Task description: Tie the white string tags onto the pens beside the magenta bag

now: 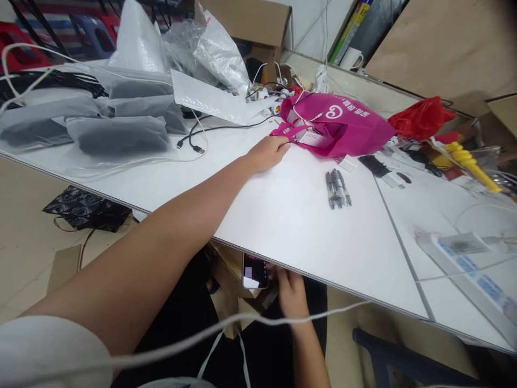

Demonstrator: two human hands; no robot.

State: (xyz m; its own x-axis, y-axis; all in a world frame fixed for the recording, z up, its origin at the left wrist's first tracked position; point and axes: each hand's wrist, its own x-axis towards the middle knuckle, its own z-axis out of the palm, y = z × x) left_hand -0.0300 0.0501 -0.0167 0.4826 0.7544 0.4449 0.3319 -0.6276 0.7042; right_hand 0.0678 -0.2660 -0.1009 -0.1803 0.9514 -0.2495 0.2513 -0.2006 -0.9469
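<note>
My left hand (pixel 269 153) reaches across the white table (pixel 278 215), its fingers closed at the near left edge of a magenta bag (pixel 355 126), by the bag's handle and a thin dark cable. A white box shows in the bag's opening. Below the table's front edge, my right hand (pixel 291 291) is beside a lit phone (pixel 255 271); its fingertips are partly hidden by the edge, so its hold on the phone is unclear. Several dark pens (pixel 338 188) lie bundled on the table, to the right of my left hand.
Grey pouches (pixel 121 134) and black cables (pixel 189 141) lie at the left, with plastic packaging (pixel 222 51) behind. At the right are a red bag (pixel 422 117), a yellow object (pixel 472 164) and a white tray-like object (pixel 468 275). A white cable (pixel 278 321) crosses the foreground.
</note>
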